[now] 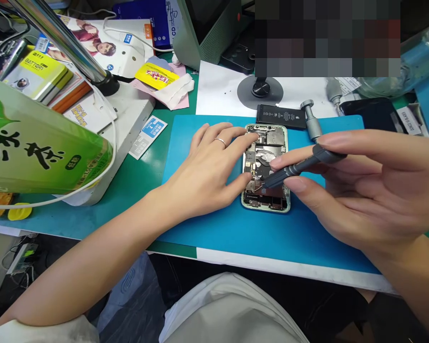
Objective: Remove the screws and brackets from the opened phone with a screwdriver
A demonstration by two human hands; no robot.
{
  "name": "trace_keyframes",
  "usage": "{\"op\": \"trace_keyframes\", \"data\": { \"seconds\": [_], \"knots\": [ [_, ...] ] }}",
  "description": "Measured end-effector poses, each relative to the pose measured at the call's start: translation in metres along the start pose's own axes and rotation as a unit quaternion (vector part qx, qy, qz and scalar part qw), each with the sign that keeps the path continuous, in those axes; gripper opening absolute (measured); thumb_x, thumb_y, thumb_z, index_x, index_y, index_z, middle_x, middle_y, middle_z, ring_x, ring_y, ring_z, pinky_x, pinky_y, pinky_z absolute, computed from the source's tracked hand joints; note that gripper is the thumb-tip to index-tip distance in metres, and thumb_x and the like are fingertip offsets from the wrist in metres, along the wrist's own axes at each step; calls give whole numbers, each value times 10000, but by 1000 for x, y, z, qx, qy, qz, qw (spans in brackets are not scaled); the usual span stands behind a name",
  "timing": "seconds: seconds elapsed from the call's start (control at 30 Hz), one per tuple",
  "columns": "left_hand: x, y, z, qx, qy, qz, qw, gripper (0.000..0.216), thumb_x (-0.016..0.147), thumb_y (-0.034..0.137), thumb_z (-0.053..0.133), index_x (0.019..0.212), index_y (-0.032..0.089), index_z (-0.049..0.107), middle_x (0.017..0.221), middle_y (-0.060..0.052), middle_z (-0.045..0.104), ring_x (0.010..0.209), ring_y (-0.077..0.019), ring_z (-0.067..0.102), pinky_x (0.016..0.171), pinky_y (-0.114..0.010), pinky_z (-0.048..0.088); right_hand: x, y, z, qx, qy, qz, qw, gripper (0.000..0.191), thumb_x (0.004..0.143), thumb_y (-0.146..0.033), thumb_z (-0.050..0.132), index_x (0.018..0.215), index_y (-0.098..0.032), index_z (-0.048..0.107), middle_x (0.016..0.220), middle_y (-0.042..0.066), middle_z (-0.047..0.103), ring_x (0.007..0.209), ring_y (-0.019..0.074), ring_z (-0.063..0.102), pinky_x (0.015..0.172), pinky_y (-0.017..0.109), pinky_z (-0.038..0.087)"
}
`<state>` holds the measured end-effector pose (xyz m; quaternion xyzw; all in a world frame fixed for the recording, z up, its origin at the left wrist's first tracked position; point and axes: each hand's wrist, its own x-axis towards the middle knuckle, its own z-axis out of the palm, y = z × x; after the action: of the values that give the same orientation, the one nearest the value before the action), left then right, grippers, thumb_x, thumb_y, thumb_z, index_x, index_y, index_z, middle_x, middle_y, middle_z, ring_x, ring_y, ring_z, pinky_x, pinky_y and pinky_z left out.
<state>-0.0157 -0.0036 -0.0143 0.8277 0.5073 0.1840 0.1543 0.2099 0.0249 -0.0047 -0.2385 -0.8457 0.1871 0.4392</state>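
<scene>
"Surface on record?"

"A green table (136,176). A flat blue mat (218,238) covers it beneath the left hand (210,171) and the right hand (372,190)."

"On the mat?"

"One opened phone (271,193), lying flat between the hands."

"Beyond the hands?"

"White paper (218,95), spread past the mat's far edge."

"Outward of the left hand?"

"A blue-and-grey card (148,136), flat, off the mat; farther out, a white platform (127,131)."
</scene>
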Motion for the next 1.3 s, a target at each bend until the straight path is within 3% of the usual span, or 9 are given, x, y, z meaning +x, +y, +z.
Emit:
{"op": "trace_keyframes", "data": {
  "seconds": [0.3,0.47,0.53,0.6,0.7,0.97,1.13,1.23,1.3],
  "knots": [
    [0,0,0,2,1,0,1000,533,1005,318,569,1522,217,484,1586,-124,529,1499,-335,419,1286,-595,263,-1,-6,0,6,-9,28,1000,768,828,-48,758,1463,-446,591,1110,-72,777,916,140,784,674,233,676],
    [0,1,0,7,3,-3,1000,528,1005,315,573,1519,222,495,1585,-118,533,1498,-331,427,1283,-575,274,-6,1,-2,-12,-45,-20,999,814,863,-85,741,1553,-440,493,1116,-59,781,990,149,784,859,259,705],
    [0,1,0,7,5,-4,1000,532,1004,314,579,1518,200,502,1579,-123,541,1487,-329,436,1278,-562,281,-9,6,-3,-11,-79,-28,996,731,916,-128,695,1554,-420,490,1193,-49,768,1074,140,772,984,257,678],
    [1,1,0,8,5,-4,1000,547,999,318,587,1520,175,504,1578,-129,541,1482,-332,435,1277,-560,278,-13,10,-5,-2,-110,-16,994,520,961,-160,643,1450,-331,597,1247,-26,756,1103,107,759,1072,208,625],
    [1,0,0,5,-1,-7,1000,560,996,339,593,1527,188,499,1590,-124,529,1493,-337,420,1284,-571,260,-16,11,-6,1,-140,6,990,309,993,-218,605,1293,-235,678,1236,8,757,1067,87,755,1087,172,597],
    [0,-1,1,13,4,-2,1000,577,988,364,610,1527,187,502,1581,-123,535,1490,-331,426,1283,-526,267,-14,11,-4,-27,-118,-27,992,275,986,-225,627,1253,-201,690,1139,38,765,1089,90,735,1009,159,617],
    [1,-2,1,12,0,3,1000,581,986,403,616,1523,213,503,1586,-122,531,1491,-344,428,1277,-540,274,-8,10,-4,-26,-77,-27,996,301,899,-224,769,1181,-289,684,1123,-2,773,1108,113,741,993,271,655],
    [1,-2,1,16,0,3,1000,587,993,401,605,1532,194,497,1585,-127,530,1488,-341,431,1278,-533,271,-9,8,-5,-33,-114,20,993,155,986,-296,666,1133,-283,713,1118,2,776,1120,98,734,1027,279,643],
    [1,-2,1,17,2,2,1000,590,991,392,605,1533,185,499,1578,-125,535,1481,-337,435,1277,-522,274,-11,8,-5,-27,-133,27,990,218,1039,-319,572,1198,-254,707,1172,20,769,1155,82,722,1072,258,618]
  ]
}}
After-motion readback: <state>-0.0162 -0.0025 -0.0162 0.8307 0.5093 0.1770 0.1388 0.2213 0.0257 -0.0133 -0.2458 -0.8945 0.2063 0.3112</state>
